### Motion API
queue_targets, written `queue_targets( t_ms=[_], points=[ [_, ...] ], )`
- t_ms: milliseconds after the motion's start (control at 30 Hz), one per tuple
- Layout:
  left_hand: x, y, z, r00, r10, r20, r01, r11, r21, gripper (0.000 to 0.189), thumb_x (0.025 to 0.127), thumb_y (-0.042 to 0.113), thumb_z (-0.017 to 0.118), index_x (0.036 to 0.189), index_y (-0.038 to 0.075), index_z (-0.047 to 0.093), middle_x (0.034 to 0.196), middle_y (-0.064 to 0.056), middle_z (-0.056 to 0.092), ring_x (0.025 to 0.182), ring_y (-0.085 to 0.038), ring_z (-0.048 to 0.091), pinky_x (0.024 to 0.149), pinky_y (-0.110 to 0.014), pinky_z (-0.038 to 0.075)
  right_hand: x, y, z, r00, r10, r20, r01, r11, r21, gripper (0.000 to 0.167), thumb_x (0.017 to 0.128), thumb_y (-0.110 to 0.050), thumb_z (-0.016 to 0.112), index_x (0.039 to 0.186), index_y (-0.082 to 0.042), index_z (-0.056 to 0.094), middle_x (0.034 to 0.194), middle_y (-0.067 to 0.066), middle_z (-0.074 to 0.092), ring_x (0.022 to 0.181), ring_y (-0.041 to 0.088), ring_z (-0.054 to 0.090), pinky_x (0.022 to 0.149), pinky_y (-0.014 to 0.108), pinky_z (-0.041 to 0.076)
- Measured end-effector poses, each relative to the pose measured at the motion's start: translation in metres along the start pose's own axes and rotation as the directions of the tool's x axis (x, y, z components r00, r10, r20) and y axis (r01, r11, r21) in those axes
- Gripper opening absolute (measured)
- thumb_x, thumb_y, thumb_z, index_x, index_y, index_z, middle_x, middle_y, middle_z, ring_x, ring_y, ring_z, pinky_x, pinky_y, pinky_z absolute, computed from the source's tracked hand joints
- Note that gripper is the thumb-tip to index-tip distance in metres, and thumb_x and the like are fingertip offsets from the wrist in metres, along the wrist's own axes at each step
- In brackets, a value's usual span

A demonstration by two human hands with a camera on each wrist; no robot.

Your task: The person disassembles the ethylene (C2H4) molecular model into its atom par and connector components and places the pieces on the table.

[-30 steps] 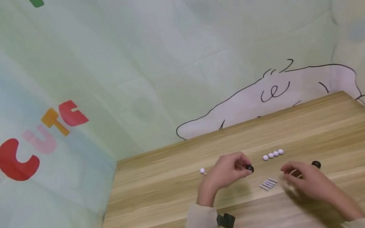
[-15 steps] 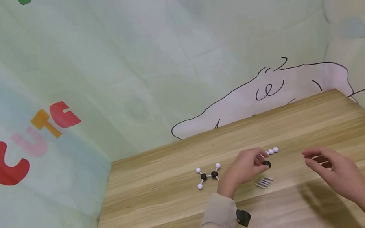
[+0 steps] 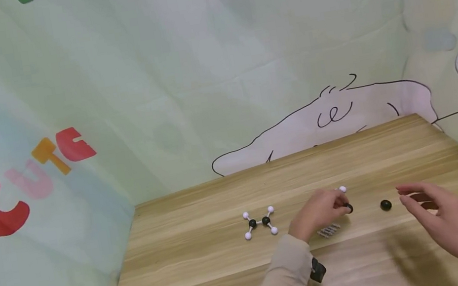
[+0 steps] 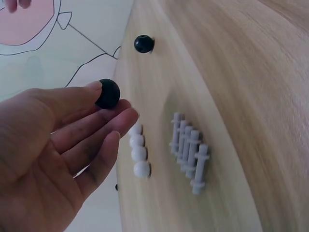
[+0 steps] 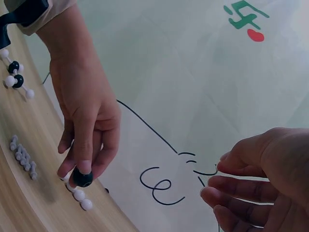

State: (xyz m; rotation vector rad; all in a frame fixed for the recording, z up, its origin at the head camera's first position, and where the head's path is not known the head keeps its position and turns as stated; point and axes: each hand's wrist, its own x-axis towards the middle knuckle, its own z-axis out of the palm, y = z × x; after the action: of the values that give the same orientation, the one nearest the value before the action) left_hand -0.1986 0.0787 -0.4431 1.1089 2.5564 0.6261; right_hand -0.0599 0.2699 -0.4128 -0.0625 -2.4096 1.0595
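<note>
Wooden table (image 3: 205, 277), left hand (image 4: 63, 140) pinching black ball (image 4: 108, 94), right hand (image 3: 442, 214) relaxed, pegs (image 4: 191, 154) parallel

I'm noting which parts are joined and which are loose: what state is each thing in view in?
Left hand: pinching one black ball.
Right hand: holding nothing, fingers slightly bent.
Ball-and-stick model: joined together, lying on the tabletop.
Four white balls: loose, in a row.
Grey sticks: loose, side by side.
Other black ball: loose on the tabletop.
Backdrop: creased.
</note>
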Motion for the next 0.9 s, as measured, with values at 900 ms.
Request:
queue_targets(
  t_ms=[900],
  points=[
    [0.036, 0.031, 0.046, 0.994, 0.007, -0.107, 0.043, 0.888, 0.457, 0.005, 0.091, 0.031, 0.063, 0.096, 0.030, 0.062, 0.088, 0.015, 0.061, 0.078, 0.001, 0.053, 0.059, -0.016, 0.039, -0.007, 0.001, -0.014, 0.998, 0.057, -0.017, -0.058, 0.998, -0.039, 0.020, 0.092, -0.016, 0.064, 0.112, -0.013, 0.066, 0.096, -0.042, 0.051, 0.083, -0.026, 0.048, 0.066, 0.001, 0.040]
  ],
)
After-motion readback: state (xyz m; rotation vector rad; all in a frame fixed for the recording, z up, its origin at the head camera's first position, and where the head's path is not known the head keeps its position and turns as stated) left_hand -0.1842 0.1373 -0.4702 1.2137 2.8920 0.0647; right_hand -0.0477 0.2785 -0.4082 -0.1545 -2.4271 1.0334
